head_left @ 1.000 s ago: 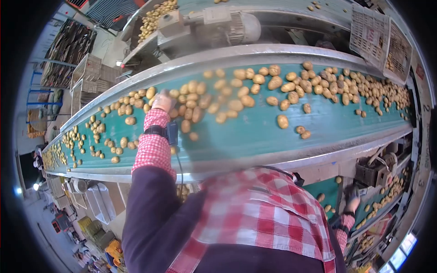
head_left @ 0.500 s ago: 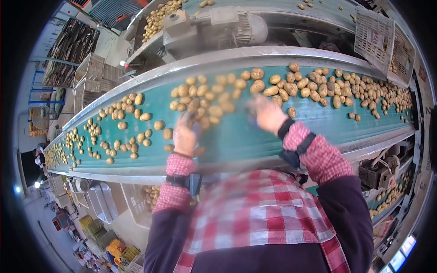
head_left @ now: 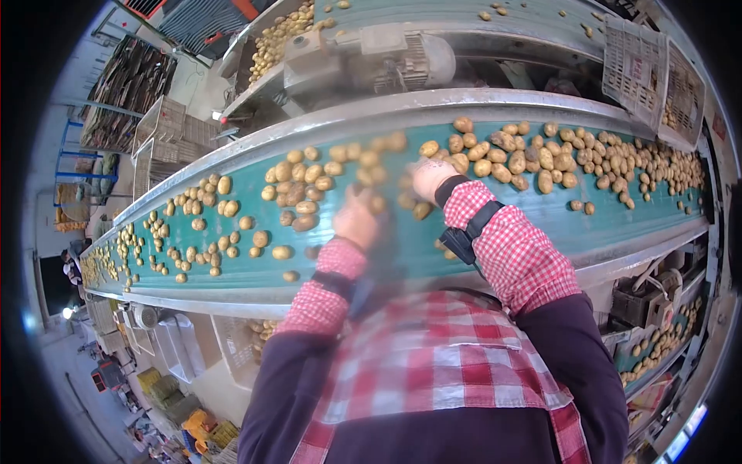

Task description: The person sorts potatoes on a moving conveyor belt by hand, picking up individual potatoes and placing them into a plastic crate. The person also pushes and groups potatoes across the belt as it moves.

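Note:
Many potatoes (head_left: pixel 545 158) lie on a green conveyor belt (head_left: pixel 495 224). Over the middle of the belt is my left hand (head_left: pixel 357 220), blurred, with potatoes just beyond and beside it; its fingers are smeared by motion. To its right, my right hand (head_left: pixel 430 179) reaches down at the edge of the dense group of potatoes, with its fingers bent and partly hidden. A few blurred potatoes lie between the two hands. Whether either hand holds a potato cannot be made out.
A metal rail (head_left: pixel 479 97) runs along the belt's far side, with a motor (head_left: pixel 410 63) beyond it. A plastic crate (head_left: pixel 638 69) leans at the upper right. Stacked crates (head_left: pixel 166 135) stand at the left. A person (head_left: pixel 71 267) is at the far left.
My left hand has moved right, and my right hand has moved left, so they are closer together. Many potatoes on the belt have shifted a little to the left.

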Demonstrator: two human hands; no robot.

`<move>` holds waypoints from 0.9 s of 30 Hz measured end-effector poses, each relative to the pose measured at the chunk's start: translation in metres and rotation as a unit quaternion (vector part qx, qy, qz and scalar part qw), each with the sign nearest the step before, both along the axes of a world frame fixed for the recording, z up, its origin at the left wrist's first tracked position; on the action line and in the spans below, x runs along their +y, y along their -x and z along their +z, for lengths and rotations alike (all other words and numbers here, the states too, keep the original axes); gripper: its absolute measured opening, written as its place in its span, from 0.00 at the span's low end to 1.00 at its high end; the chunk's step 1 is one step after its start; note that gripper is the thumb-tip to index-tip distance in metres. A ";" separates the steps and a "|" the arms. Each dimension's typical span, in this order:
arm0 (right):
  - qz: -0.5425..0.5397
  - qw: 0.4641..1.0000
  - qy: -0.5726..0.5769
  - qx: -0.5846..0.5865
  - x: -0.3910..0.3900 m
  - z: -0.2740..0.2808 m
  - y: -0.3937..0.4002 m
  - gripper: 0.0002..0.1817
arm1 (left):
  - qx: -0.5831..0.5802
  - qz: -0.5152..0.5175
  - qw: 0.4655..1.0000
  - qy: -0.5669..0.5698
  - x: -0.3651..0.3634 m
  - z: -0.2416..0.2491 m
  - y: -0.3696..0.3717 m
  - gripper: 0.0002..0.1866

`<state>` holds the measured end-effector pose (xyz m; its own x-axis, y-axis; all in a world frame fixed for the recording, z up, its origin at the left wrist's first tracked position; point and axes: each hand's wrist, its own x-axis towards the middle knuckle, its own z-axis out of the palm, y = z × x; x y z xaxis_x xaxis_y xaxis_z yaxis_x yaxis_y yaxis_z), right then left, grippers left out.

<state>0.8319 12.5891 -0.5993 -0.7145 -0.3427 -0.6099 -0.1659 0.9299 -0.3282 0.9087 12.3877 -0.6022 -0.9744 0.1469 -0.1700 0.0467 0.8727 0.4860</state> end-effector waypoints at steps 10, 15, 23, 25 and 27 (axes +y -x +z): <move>-0.297 0.565 0.749 -0.177 0.099 -0.038 -0.115 0.19 | 0.206 0.057 0.938 -0.273 0.068 0.005 -0.025 0.24; -0.442 0.542 0.714 0.018 0.186 -0.039 -0.182 0.24 | 0.161 -0.297 0.889 -0.310 0.228 0.063 -0.071 0.27; -0.484 0.319 0.808 -0.106 0.410 -0.001 -0.423 0.13 | -0.074 -0.281 0.843 -0.452 0.322 0.009 -0.004 0.30; -0.632 0.245 0.682 -0.276 0.476 0.004 -0.510 0.20 | 0.071 -0.332 0.940 -0.043 0.310 0.031 0.054 0.32; -0.768 0.506 0.346 -0.188 0.526 -0.034 -0.584 0.28 | 0.068 -0.335 0.925 0.164 0.318 0.041 0.075 0.32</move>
<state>1.4161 13.1155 -0.6331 -0.3401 0.2153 -0.9154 0.7725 -0.4911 -0.4025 0.8339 12.7053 -0.5609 -0.6986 0.6884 -0.1952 0.6723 0.7249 0.1501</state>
